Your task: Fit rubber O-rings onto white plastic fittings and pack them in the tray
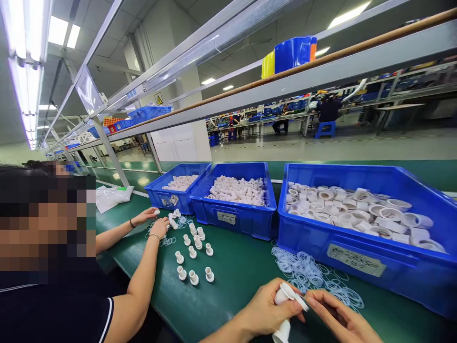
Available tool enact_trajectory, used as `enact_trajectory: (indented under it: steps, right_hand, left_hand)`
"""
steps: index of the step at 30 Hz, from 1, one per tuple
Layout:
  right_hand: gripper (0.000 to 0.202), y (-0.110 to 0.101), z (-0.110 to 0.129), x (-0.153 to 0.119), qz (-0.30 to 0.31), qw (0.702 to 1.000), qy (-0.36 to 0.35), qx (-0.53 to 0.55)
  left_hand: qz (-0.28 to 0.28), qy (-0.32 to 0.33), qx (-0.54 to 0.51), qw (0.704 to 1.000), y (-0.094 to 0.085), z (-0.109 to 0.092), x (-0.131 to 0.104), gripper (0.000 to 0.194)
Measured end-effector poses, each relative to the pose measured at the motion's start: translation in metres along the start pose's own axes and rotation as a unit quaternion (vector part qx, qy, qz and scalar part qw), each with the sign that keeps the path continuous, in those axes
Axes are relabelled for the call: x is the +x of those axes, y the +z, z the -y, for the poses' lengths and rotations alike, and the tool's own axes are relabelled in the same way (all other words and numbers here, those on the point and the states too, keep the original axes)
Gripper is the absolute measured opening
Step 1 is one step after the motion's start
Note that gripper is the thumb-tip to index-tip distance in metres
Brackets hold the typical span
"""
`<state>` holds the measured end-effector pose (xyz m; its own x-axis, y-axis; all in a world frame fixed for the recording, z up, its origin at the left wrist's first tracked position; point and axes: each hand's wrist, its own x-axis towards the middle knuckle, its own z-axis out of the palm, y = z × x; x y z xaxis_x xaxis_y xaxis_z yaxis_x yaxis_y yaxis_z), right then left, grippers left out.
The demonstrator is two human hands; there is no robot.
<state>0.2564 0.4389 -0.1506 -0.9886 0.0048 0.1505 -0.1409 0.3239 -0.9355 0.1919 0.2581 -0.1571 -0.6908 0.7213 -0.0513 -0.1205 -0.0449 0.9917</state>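
Left hand (266, 307) grasping the white fitting (283, 295) over the bench (235, 281), towards its near edge; right hand (342, 317) right at the rim, its grip impossible to tell! Looks like rim work, calling next for a steady left hold

bins (255, 221): blue | rings (298, 267): pale blue | held fitting (282, 294): white | tabletop (237, 281): green | co-worker's sleeve (91, 307): navy, white-striped
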Motion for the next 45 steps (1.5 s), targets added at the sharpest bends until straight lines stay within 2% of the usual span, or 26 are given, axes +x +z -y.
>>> enact_trajectory:
  steps: [5, 7, 11, 15, 18, 20, 23, 25, 32, 40, 45]
  right_hand:
    - [0.042, 0.005, 0.012, -0.009, -0.013, 0.999, 0.012, 0.037]
    - [0.040, 0.006, 0.017, -0.012, -0.010, 1.000, 0.006, 0.027]
    - [0.039, 0.005, 0.019, -0.013, -0.020, 0.998, -0.014, -0.050]
    - [0.038, 0.003, 0.013, -0.011, -0.026, 0.994, -0.018, -0.107]
    - [0.038, 0.002, 0.011, -0.010, -0.026, 0.996, 0.000, -0.088]
    - [0.032, 0.002, 0.014, -0.011, -0.021, 0.998, 0.016, -0.053]
    - [0.031, 0.002, 0.022, -0.012, 0.015, 1.000, 0.022, -0.013]
    - [0.031, 0.002, 0.025, -0.012, 0.026, 0.999, 0.021, -0.007]
    - [0.039, -0.001, 0.015, -0.010, -0.070, 0.997, 0.030, -0.024]
    - [0.039, -0.004, 0.018, -0.012, -0.057, 0.998, 0.019, -0.031]
    - [0.039, -0.003, 0.009, -0.010, -0.070, 0.995, 0.014, -0.073]
  left_hand:
    - [-0.010, 0.027, 0.043, 0.999, 0.000, -0.008, -0.003, 0.048]
    - [-0.005, 0.028, 0.025, 0.999, 0.000, -0.010, -0.002, 0.045]
    - [0.011, -0.014, -0.059, 0.998, -0.001, -0.010, -0.001, 0.048]
    - [0.006, -0.031, -0.093, 0.995, -0.003, -0.008, -0.001, 0.047]
    - [0.013, -0.040, -0.095, 0.995, -0.002, -0.009, -0.001, 0.048]
    - [0.038, -0.044, -0.099, 0.993, -0.001, -0.012, -0.002, 0.051]
    - [0.060, -0.050, -0.111, 0.991, 0.000, -0.014, -0.003, 0.056]
    - [0.051, -0.055, -0.110, 0.991, 0.000, -0.013, -0.003, 0.057]
    - [0.035, -0.047, -0.103, 0.993, -0.002, -0.008, -0.001, 0.047]
    - [0.061, -0.060, -0.186, 0.979, -0.007, -0.008, -0.001, 0.053]
    - [0.073, -0.064, -0.156, 0.983, -0.013, -0.010, 0.000, 0.052]
